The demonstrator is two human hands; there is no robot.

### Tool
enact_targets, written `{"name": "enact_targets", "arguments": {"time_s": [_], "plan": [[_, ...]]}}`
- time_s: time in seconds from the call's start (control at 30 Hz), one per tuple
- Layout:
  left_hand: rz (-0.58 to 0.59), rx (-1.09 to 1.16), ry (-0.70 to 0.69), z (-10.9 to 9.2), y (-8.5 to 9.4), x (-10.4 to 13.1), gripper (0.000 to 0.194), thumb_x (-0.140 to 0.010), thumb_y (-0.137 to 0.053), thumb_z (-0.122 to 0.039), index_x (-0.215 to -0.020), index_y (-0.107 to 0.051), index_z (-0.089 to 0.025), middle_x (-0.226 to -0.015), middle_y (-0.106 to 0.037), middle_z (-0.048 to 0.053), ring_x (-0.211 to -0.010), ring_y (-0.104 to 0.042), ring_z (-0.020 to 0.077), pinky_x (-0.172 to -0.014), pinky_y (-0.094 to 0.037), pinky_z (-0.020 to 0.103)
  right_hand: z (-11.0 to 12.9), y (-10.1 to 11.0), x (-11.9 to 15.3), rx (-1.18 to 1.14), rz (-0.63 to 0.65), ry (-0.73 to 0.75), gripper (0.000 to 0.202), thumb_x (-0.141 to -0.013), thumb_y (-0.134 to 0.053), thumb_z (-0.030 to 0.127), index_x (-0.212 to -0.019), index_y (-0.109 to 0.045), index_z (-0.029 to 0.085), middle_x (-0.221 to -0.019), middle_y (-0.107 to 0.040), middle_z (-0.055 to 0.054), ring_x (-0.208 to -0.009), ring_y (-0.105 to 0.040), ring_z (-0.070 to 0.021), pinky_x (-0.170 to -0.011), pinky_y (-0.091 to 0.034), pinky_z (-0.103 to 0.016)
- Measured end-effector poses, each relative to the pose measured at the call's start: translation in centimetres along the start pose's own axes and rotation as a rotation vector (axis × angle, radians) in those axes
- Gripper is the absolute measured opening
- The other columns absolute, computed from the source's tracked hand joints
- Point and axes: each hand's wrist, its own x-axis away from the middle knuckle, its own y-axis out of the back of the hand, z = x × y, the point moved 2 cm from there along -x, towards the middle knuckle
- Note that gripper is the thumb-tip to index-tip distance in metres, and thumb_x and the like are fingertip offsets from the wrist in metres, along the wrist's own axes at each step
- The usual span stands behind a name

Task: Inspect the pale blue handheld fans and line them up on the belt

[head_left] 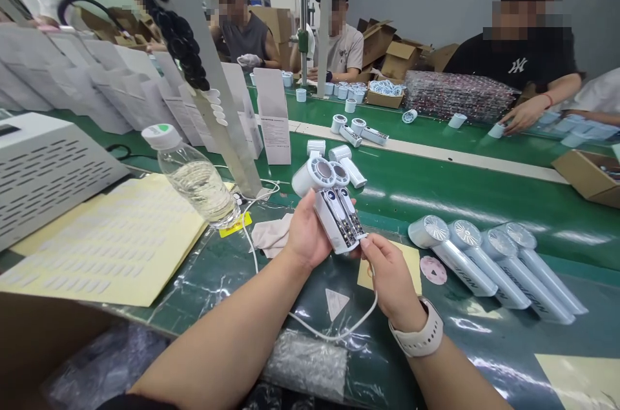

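Note:
Two light-blue handheld fans [334, 219] lie side by side in my left hand [309, 232], their round heads pointing away from me and their circuit boards showing along the handles. The fingers of that hand curl round the handles from below. My right hand [391, 274] pinches the end of a white cable [334, 338] against the lower end of the right-hand fan. Whether the plug sits inside the fan is hidden by my fingers. The cable loops down and back beneath my left forearm. Just beyond the held fans lie more fans [351, 168] on the green surface.
Several finished-looking fans [465, 261] lie in a row at right. A water bottle [194, 177] stands by a metal post [217, 106], near sticker sheets [106, 235] and a grey vented box [53, 171]. Across the green belt [436, 184], co-workers sit among fan parts and cartons.

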Motion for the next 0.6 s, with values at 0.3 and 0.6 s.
{"name": "enact_targets", "arguments": {"time_s": [0.3,0.6], "plan": [[-0.09,-0.101,-0.172,-0.1,-0.1,0.0,0.043,-0.063,-0.08,-0.044,-0.092,-0.07,-0.016,-0.084,-0.074,0.006,-0.082,-0.07,0.0242,-0.08,-0.055,0.037,-0.2,1.2,-0.8,0.05,-0.091,0.08,0.025,-0.083,-0.058,0.039,-0.065,-0.057,0.022,-0.104,-0.068,-0.008,-0.097,-0.059,-0.0255,-0.09,-0.045,-0.041],[0.285,-0.48,-0.068,0.7,0.2,0.2,0.053,-0.055,-0.089,-0.053,-0.089,-0.072,-0.016,-0.089,-0.072,0.008,-0.096,-0.066,0.0265,-0.086,-0.048,0.037,1.1,3.1,-1.2,-0.202,0.041,0.147,0.042,-0.079,-0.075,0.047,-0.115,-0.063,0.028,-0.111,-0.069,-0.006,-0.103,-0.064,-0.0283,-0.088,-0.052,-0.045]]}}
